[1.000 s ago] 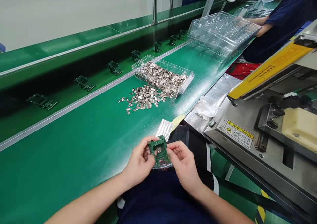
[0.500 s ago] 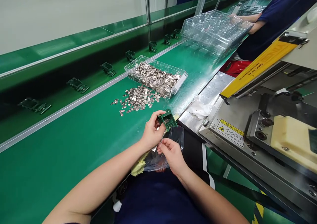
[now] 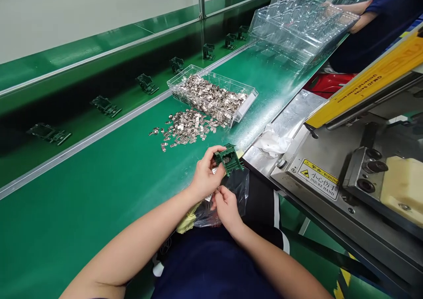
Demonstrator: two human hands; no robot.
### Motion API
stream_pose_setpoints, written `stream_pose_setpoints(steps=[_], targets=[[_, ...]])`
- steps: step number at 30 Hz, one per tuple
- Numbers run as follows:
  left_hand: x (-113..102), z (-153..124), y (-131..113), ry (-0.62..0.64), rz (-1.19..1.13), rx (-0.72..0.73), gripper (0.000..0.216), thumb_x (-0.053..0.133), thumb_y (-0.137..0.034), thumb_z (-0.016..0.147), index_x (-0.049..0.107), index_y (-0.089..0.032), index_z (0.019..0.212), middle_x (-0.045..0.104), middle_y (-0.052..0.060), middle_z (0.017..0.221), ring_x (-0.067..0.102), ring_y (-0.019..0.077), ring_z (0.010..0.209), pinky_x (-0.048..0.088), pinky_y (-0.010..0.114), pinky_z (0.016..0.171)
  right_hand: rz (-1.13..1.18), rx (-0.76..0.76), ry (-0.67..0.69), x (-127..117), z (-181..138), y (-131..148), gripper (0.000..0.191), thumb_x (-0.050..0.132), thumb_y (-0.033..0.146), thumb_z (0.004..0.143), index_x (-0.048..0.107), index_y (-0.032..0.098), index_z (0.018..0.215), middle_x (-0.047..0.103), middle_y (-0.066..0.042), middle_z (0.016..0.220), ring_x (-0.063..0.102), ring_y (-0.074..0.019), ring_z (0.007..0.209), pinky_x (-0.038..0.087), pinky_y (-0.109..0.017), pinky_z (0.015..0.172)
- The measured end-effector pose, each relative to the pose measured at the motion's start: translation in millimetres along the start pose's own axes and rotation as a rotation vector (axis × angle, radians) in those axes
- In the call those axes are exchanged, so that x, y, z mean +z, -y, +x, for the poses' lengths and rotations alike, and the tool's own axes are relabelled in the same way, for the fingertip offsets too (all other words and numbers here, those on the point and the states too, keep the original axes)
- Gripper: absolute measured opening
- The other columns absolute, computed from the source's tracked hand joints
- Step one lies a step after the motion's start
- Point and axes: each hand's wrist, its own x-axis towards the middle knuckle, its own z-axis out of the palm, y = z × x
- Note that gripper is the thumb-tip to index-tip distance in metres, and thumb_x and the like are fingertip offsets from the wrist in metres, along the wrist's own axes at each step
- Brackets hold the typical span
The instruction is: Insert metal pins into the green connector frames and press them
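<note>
My left hand (image 3: 205, 175) grips a small green plastic frame part (image 3: 228, 158) above the near edge of the green bench (image 3: 99, 193). Just below it my right hand (image 3: 226, 206) pinches at a clear plastic bag (image 3: 235, 189) lying on my lap; I cannot tell what is between those fingers. A loose heap of small shiny metal clips (image 3: 185, 128) lies on the bench ahead of my hands. Behind the heap a clear tray (image 3: 246, 107) holds many more clips.
Several green frame parts (image 3: 105, 106) ride the darker conveyor belt at the back. Stacked clear blister trays (image 3: 297, 23) stand far right, where another person's arm (image 3: 357, 16) rests. A metal press (image 3: 357, 166) with a yellow warning label (image 3: 319, 183) stands to my right.
My left hand carried the green frame part up and to the right, away from my lap. My right hand let go of it and dropped to the clear bag.
</note>
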Motion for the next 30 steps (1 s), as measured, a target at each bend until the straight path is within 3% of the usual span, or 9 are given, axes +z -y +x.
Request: stream_pose_setpoints(steps=[6, 10, 13, 15, 19, 22, 26, 30], targets=[[-1.3, 1.9, 1.5, 0.004, -0.051, -0.004, 0.036, 0.056, -0.014, 0.081, 0.051, -0.02, 0.116, 0.061, 0.001, 0.09, 0.058, 0.0105, 0.075, 0.047, 0.021, 0.073, -0.149, -0.014, 0.075, -23.8, 6.9, -2.6, 0.022, 0.058, 0.032, 0.08, 0.059, 0.018, 0.062, 0.051, 0.003, 0.051, 0.049, -0.0126, 0.045, 0.042, -0.022, 0.044], [-2.5, 4.9, 1.4, -0.044, -0.151, -0.005, 0.034, 0.058, -0.02, 0.082, 0.05, -0.02, 0.114, 0.06, 0.002, 0.092, 0.058, 0.0109, 0.079, 0.048, 0.022, 0.075, -0.207, -0.134, 0.016, -41.7, -1.0, 31.9, 0.021, 0.055, 0.031, 0.086, 0.067, 0.019, 0.074, 0.059, -0.001, 0.067, 0.054, -0.0144, 0.059, 0.044, -0.025, 0.053], [-5.2, 2.3, -4.3, -0.049, -0.211, -0.017, 0.033, 0.061, -0.025, 0.081, 0.049, -0.02, 0.112, 0.061, 0.002, 0.094, 0.059, 0.0116, 0.081, 0.049, 0.023, 0.077, -0.208, -0.304, -0.054, -51.6, -7.9, 65.0, 0.018, 0.059, 0.032, 0.089, 0.072, 0.02, 0.089, 0.064, -0.006, 0.091, 0.06, -0.0192, 0.078, 0.049, -0.029, 0.064], [-7.6, -3.9, -10.4, -0.035, -0.234, -0.028, 0.032, 0.06, -0.025, 0.083, 0.049, -0.02, 0.112, 0.061, 0.002, 0.096, 0.06, 0.0121, 0.084, 0.049, 0.023, 0.079, -0.206, -0.414, -0.104, -54.2, -10.5, 84.3, 0.014, 0.062, 0.029, 0.088, 0.073, 0.022, 0.092, 0.065, -0.007, 0.094, 0.061, -0.0205, 0.081, 0.049, -0.031, 0.064], [-12.8, -22.4, -21.7, 0.01, -0.227, -0.045, 0.029, 0.057, -0.024, 0.086, 0.049, -0.021, 0.115, 0.06, 0.003, 0.099, 0.059, 0.0118, 0.085, 0.049, 0.022, 0.076, -0.266, -0.556, -0.167, -48.4, -11.1, 110.1, 0.007, 0.064, 0.022, 0.086, 0.071, 0.021, 0.086, 0.064, -0.005, 0.085, 0.059, -0.0185, 0.075, 0.047, -0.028, 0.059], [-16.3, -33.2, -25.4, 0.021, -0.208, -0.039, 0.03, 0.055, -0.022, 0.088, 0.049, -0.023, 0.117, 0.06, 0.002, 0.1, 0.057, 0.0105, 0.08, 0.048, 0.019, 0.07, -0.453, -0.677, -0.17, -38.4, -11.0, 120.5, 0.007, 0.06, 0.016, 0.086, 0.066, 0.02, 0.083, 0.062, -0.004, 0.082, 0.055, -0.0176, 0.072, 0.044, -0.029, 0.058], [-19.5, -40.3, -27.0, 0.028, -0.202, -0.022, 0.03, 0.055, -0.022, 0.089, 0.048, -0.025, 0.118, 0.06, 0.001, 0.096, 0.056, 0.0092, 0.075, 0.046, 0.018, 0.066, -0.734, -0.866, -0.239, -26.6, -11.9, 126.7, 0.006, 0.058, 0.014, 0.087, 0.061, 0.019, 0.085, 0.058, -0.005, 0.085, 0.051, -0.0222, 0.083, 0.045, -0.037, 0.072], [-19.8, -43.0, -29.1, 0.09, -0.228, 0.021, 0.03, 0.054, -0.023, 0.09, 0.046, -0.028, 0.119, 0.061, 0.0, 0.097, 0.057, 0.0089, 0.078, 0.048, 0.019, 0.073, -0.84, -0.934, -0.301, -20.9, -13.7, 127.7, 0.005, 0.057, 0.014, 0.088, 0.059, 0.017, 0.085, 0.053, -0.009, 0.095, 0.049, -0.026, 0.095, 0.044, -0.043, 0.083]])
